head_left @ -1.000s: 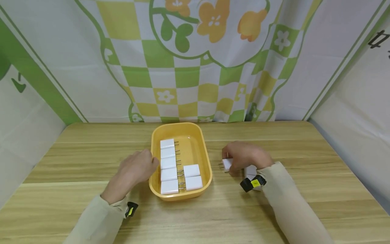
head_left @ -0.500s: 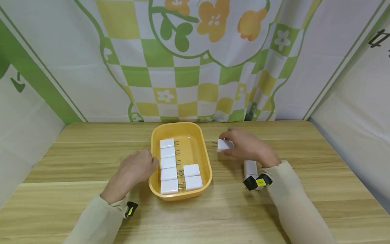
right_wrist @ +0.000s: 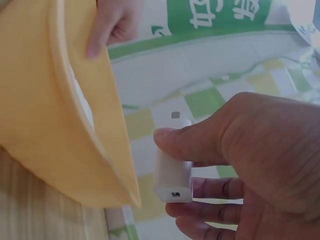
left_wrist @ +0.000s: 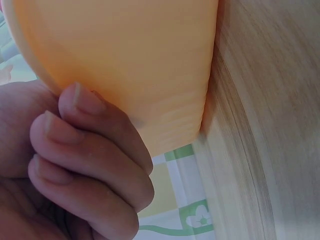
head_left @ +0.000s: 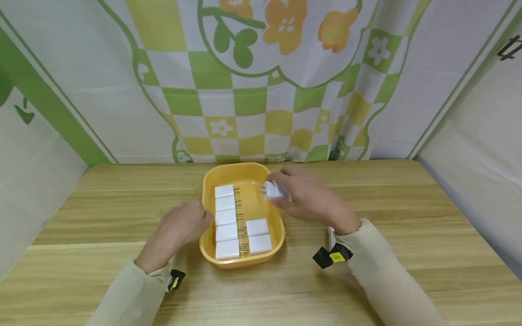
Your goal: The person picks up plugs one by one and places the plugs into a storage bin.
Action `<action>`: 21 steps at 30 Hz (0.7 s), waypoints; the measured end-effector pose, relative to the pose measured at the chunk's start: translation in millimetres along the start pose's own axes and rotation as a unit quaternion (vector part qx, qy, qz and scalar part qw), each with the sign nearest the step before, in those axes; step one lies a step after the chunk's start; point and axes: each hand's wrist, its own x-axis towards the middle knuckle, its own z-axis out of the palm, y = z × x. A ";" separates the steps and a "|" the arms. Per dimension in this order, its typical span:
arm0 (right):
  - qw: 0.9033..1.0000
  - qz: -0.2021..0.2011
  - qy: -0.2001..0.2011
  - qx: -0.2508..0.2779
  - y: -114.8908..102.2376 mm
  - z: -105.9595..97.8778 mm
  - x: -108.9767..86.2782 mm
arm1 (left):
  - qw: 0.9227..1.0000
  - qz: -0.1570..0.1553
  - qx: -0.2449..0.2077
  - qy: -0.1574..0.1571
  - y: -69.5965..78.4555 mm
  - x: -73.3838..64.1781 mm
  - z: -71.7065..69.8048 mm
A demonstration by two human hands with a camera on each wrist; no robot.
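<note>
A white USB charger plug (head_left: 274, 190) is pinched between thumb and fingers of my right hand (head_left: 311, 197), over the right rim of a yellow plastic bin (head_left: 238, 170). Its metal prongs point left; the right wrist view shows the port on the charger plug (right_wrist: 172, 175). My left hand (head_left: 182, 222) grips the bin's left rim, with the thumb at the rim and the curled fingers (left_wrist: 95, 145) against the outer wall. Inside the bin, several white plugs (head_left: 226, 217) form a column along the left, prongs facing right. Two more plugs (head_left: 258, 235) lie at the front right, prongs facing left.
A white plug (head_left: 331, 237) on the wooden table (head_left: 285, 290) is mostly hidden below my right wrist. Behind the table hangs a green and yellow checked cloth (head_left: 253, 102). Pale fabric walls stand on both sides.
My right hand has lifted a charger plug from beside the other white ones on the table and carried it left to the bin's right rim. My left hand has stayed put.
</note>
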 end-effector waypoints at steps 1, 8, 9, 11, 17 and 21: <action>1.000 -0.004 -0.006 0.004 -2.7 1.3 1.4 | 1.000 0.000 0.000 0.000 -0.1 -0.2 0.2; 0.999 0.000 -0.036 -0.017 -17.7 12.1 16.1 | 1.000 0.006 0.005 0.003 -0.8 -0.3 1.5; 0.999 0.002 -0.040 -0.021 -19.4 14.0 18.8 | 1.000 0.005 0.005 0.003 -0.8 -0.1 1.7; 0.998 0.006 -0.049 -0.031 -22.6 18.1 24.5 | 1.000 0.005 0.006 0.002 -0.8 0.3 2.0; 0.994 0.017 -0.085 -0.066 -27.4 32.5 37.7 | 1.000 0.004 0.005 0.004 -0.7 1.0 1.6; 0.989 0.026 -0.107 -0.096 -28.1 41.4 41.1 | 1.000 0.003 0.003 0.003 -1.0 0.2 1.2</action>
